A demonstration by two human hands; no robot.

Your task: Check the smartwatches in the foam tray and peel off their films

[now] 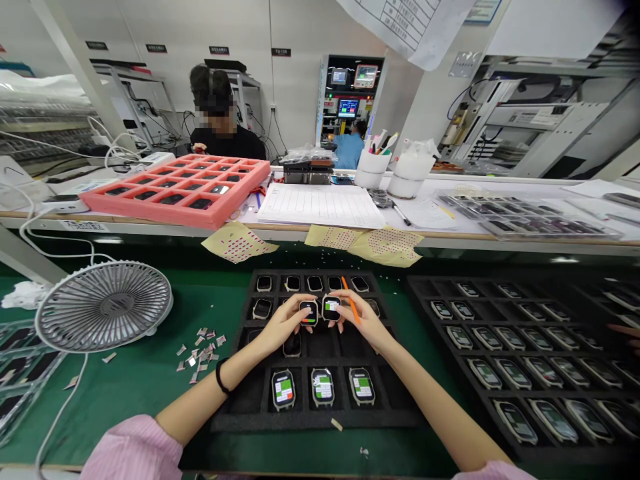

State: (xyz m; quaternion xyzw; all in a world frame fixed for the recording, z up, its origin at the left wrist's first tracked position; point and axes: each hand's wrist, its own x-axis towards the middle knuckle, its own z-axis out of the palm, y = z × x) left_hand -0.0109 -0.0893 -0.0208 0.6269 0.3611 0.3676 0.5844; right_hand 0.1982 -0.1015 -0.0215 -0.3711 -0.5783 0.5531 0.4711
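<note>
My left hand (pixel 283 323) pinches a square smartwatch body (pixel 309 313) by its edges, above a black foam tray (pixel 310 421). My right hand (pixel 357 320) holds a second watch body (pixel 331 308) beside the first, with an orange pen (pixel 351 307) tucked in its fingers. Both screens face up and show coloured displays. Three watches (pixel 323 387) lie in the tray's front row, and several dark ones fill the back rows. A larger black tray (pixel 520 360) to my right holds several more watches.
A pink foam tray (pixel 175 190) and a paper form (pixel 320 205) lie on the far bench, where a co-worker (pixel 223 130) sits. Left of my hands stand a white fan (pixel 104 307) and small silver scraps (pixel 200 353). Another person's hand (pixel 624 331) enters at the right edge.
</note>
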